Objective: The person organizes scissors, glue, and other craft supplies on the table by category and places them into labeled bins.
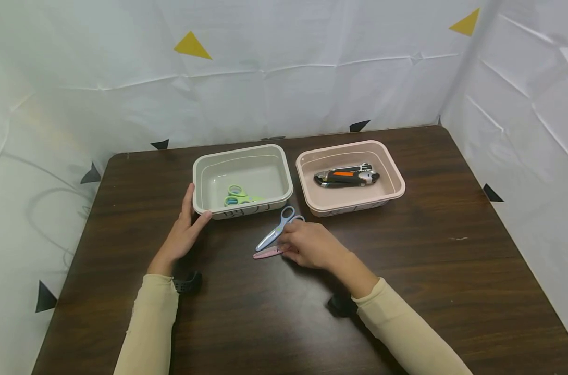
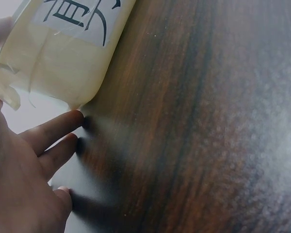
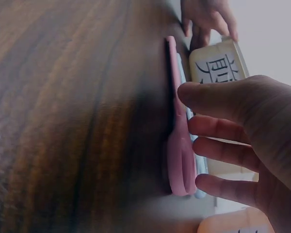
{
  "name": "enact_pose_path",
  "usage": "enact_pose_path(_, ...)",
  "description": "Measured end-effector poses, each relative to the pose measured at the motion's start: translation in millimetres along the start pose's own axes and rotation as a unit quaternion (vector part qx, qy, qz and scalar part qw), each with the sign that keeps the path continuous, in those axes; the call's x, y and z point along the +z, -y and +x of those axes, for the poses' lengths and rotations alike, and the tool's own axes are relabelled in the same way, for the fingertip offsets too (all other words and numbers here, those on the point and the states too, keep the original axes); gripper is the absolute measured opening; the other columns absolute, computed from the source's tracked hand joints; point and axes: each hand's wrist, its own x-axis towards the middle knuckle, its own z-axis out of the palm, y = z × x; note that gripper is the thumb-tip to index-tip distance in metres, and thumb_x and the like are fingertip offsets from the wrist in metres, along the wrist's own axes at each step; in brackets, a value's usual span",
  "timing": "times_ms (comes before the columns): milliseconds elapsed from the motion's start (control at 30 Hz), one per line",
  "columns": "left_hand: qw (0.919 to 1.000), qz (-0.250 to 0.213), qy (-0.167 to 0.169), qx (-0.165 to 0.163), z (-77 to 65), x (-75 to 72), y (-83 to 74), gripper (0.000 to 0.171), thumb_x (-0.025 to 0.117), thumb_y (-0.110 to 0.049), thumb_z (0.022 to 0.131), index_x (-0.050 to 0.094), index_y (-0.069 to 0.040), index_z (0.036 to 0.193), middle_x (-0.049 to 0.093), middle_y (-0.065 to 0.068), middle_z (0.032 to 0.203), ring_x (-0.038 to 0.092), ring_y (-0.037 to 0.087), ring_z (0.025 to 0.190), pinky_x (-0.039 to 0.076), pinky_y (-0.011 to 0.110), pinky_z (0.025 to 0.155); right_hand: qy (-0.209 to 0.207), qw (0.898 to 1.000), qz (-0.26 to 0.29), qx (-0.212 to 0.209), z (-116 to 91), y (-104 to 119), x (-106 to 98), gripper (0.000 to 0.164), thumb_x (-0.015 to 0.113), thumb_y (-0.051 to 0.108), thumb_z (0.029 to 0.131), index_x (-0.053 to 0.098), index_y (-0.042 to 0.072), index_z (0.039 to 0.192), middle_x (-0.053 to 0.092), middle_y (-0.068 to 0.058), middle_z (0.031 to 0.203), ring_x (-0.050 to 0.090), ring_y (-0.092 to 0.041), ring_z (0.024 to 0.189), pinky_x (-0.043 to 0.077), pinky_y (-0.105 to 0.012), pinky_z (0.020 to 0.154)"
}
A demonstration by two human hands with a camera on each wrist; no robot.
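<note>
My left hand (image 1: pixel 183 234) touches the near left corner of a pale green bin (image 1: pixel 260 179), its thumb on the front rim and its fingers along the side. In the left wrist view those fingers are extended. Green-handled scissors (image 1: pixel 241 199) lie inside this bin. In front of it, pink scissors (image 3: pixel 174 165) lie on the table beside blue scissors (image 1: pixel 271 238). My right hand (image 1: pixel 312 245) is over both pairs and covers much of the pink one. Its thumb and fingers reach loosely around the pink scissors, spread apart in the right wrist view.
To the right stands a pale pink bin (image 1: pixel 322 197) holding utility knives (image 1: pixel 347 178), one with an orange patch. Character labels (image 2: pixel 75 17) mark the bin fronts. The dark wooden table (image 1: pixel 429 260) backs onto white sheeting (image 1: pixel 265 104).
</note>
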Motion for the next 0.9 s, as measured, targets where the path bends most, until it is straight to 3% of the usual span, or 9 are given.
enact_pose_path(533,1.0,-0.002,0.0,0.001,0.3,0.4,2.2,0.081,0.054,-0.044,0.099,-0.007,-0.056,0.15,0.002,0.0,0.164,0.012,0.037,0.147,0.012,0.073,0.105,-0.008,0.999,-0.043,-0.017,0.2,1.7,8.6,0.014,0.079,0.023,0.08,0.076,0.022,0.094,0.06,0.006,0.09,0.056,-0.017,0.089,0.05,-0.033,0.075)
enact_pose_path(767,1.0,-0.001,0.0,0.004,0.1,0.5,1.4,0.083,0.054,-0.043,0.1,-0.007,-0.045,0.155,0.004,0.002,0.164,0.013,0.038,0.147,0.013,0.073,0.105,-0.004,0.998,-0.065,-0.024,1.4,3.6,9.5,0.007,0.074,0.022,0.086,0.076,0.021,0.092,0.059,0.004,0.087,0.055,-0.019,0.087,0.049,-0.033,0.072)
enact_pose_path(900,1.0,-0.002,0.002,0.001,-0.7,0.4,-0.1,0.082,0.054,-0.043,0.1,-0.008,-0.05,0.153,0.003,0.001,0.164,0.013,0.037,0.147,0.013,0.072,0.105,0.01,0.997,-0.069,-0.025,1.9,5.0,9.0,0.007,0.073,0.02,0.086,0.076,0.02,0.092,0.059,0.003,0.087,0.054,-0.018,0.087,0.047,-0.032,0.07)
